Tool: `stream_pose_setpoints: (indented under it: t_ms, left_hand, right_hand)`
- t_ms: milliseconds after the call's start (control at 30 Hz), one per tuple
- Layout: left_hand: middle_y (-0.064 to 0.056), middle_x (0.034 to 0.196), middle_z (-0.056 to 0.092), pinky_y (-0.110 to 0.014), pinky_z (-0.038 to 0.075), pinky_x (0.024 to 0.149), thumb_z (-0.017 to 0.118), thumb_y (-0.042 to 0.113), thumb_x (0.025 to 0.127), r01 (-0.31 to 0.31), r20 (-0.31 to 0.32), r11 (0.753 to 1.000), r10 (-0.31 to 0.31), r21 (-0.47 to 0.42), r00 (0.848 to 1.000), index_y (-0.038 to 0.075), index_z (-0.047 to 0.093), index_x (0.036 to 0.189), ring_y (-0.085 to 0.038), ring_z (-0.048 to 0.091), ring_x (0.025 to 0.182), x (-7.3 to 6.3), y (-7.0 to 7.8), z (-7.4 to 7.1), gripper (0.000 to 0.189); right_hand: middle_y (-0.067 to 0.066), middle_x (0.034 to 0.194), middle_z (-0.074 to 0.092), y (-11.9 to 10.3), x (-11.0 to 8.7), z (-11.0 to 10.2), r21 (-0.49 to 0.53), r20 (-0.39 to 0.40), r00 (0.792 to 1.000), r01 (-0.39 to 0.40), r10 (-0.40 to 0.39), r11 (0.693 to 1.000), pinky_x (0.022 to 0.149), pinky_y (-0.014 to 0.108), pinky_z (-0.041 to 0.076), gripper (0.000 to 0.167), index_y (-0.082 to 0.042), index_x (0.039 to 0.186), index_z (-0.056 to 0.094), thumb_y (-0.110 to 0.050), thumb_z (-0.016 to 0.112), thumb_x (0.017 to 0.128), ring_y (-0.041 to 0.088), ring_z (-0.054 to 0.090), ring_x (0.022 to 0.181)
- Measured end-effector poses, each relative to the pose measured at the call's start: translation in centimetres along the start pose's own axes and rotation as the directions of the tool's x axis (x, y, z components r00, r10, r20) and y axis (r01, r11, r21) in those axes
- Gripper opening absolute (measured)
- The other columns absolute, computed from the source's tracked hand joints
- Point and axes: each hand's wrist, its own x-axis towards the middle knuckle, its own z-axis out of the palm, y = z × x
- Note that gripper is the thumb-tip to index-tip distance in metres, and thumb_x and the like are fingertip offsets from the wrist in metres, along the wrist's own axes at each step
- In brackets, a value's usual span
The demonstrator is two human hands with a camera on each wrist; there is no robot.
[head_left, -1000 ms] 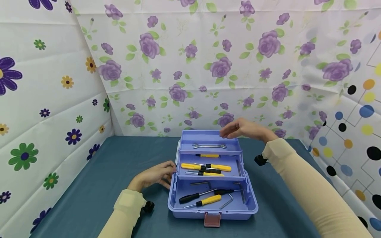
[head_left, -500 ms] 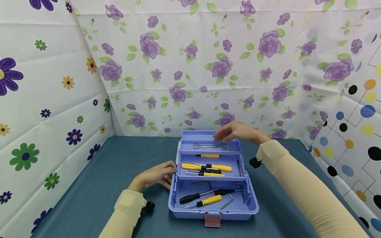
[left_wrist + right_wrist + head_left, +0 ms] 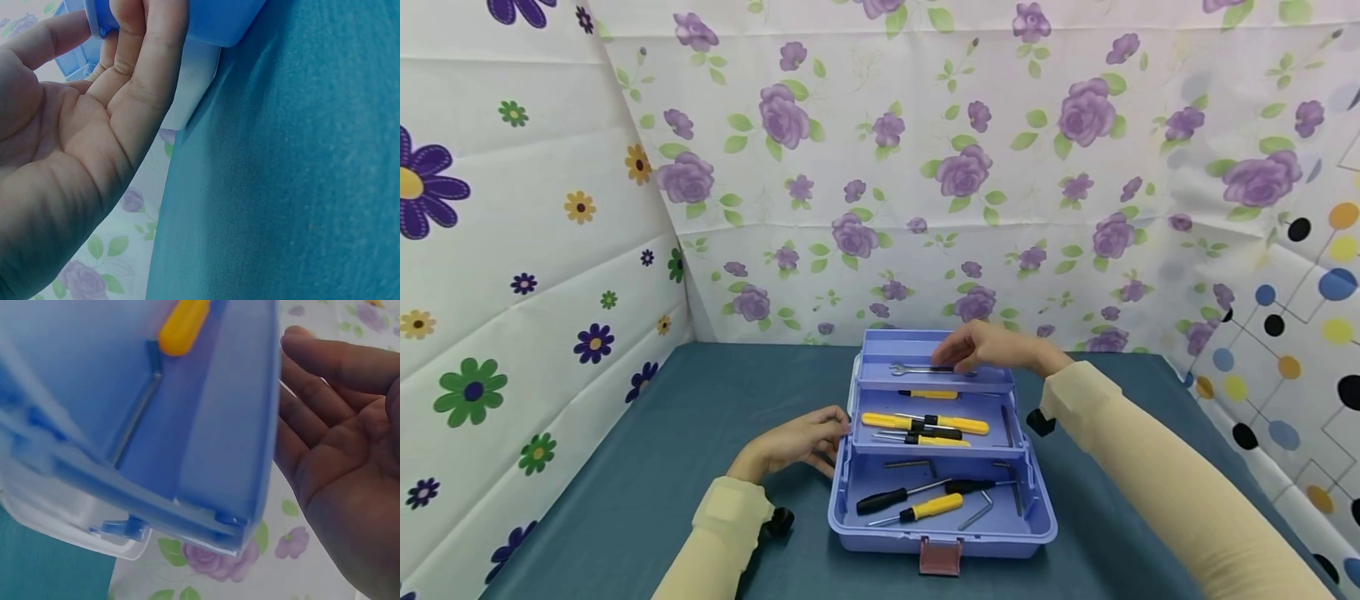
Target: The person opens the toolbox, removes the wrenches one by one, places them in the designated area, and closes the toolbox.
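A purple-blue toolbox (image 3: pixel 942 544) stands open on the table, its trays stepped up toward the back. At its left side my left hand (image 3: pixel 797 440) holds the box edge between thumb and fingers; the left wrist view shows the thumb (image 3: pixel 59 34) against the blue rim. My right hand (image 3: pixel 988 346) is over the top tray (image 3: pixel 887 342), fingers extended down at an open-end wrench (image 3: pixel 913 369) and covering part of it. Whether the fingertips touch the wrench is hidden. In the right wrist view, the tray wall hides the right fingertips.
Several yellow-and-black screwdrivers (image 3: pixel 958 424) lie in the middle tray. The bottom compartment holds a yellow screwdriver (image 3: pixel 938 506), black-handled screwdrivers (image 3: pixel 882 500) and hex keys (image 3: pixel 977 510). A brown latch (image 3: pixel 940 557) hangs at the front. Flowered cloth (image 3: pixel 850 167) walls off the table (image 3: pixel 760 383).
My right hand has moved left and down, from above the top tray's right corner to the wrench. The left hand keeps its place on the toolbox.
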Motion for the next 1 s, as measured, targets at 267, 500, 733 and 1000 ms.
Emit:
stream_pose_setpoints:
  t_ms: [267,500,733,1000]
  left_hand:
    - [-0.014,0.102,0.064,-0.046,0.064,0.078,0.052,0.027,0.11,0.002,-0.003,1.0,-0.002,-0.002,1.0,0.006,0.05,0.116,-0.026,0.067,0.086,0.0,0.0,0.0,0.021]
    - [-0.014,0.104,0.065,-0.045,0.064,0.079,0.05,0.027,0.111,0.0,0.015,1.0,-0.001,0.005,1.0,0.006,0.05,0.118,-0.025,0.068,0.087,0.1,-0.1,-0.1,0.022]
    - [-0.014,0.102,0.065,-0.045,0.064,0.078,0.052,0.027,0.11,0.002,0.006,1.0,-0.002,0.0,1.0,0.006,0.05,0.118,-0.025,0.067,0.085,0.1,-0.1,-0.2,0.023]
    - [-0.015,0.104,0.065,-0.046,0.063,0.079,0.053,0.029,0.11,0.003,0.002,1.0,-0.003,-0.002,1.0,0.006,0.051,0.118,-0.025,0.068,0.086,0.2,-0.2,-0.2,0.024]
  right_hand:
    - [0.016,0.13,0.071,-0.2,0.4,0.9,-0.156,-0.043,0.999,0.017,-0.024,0.988,0.101,0.042,0.056,0.035,0.001,0.128,0.072,0.011,0.065,0.095,0.031,0.066,0.123]
    - [0.008,0.123,0.074,0.6,0.4,1.9,-0.329,-0.104,0.99,0.061,-0.1,0.943,0.101,0.044,0.056,0.032,-0.004,0.122,0.076,0.009,0.07,0.093,0.026,0.069,0.117]
    - [0.002,0.117,0.075,1.3,0.3,2.6,-0.43,-0.167,0.975,0.061,-0.146,0.901,0.094,0.038,0.059,0.03,-0.01,0.12,0.077,0.005,0.074,0.093,0.02,0.071,0.11]
    - [0.003,0.116,0.075,1.5,0.4,2.9,-0.447,-0.175,0.969,0.08,-0.175,0.891,0.091,0.038,0.06,0.03,-0.009,0.119,0.077,0.007,0.071,0.095,0.022,0.072,0.109]
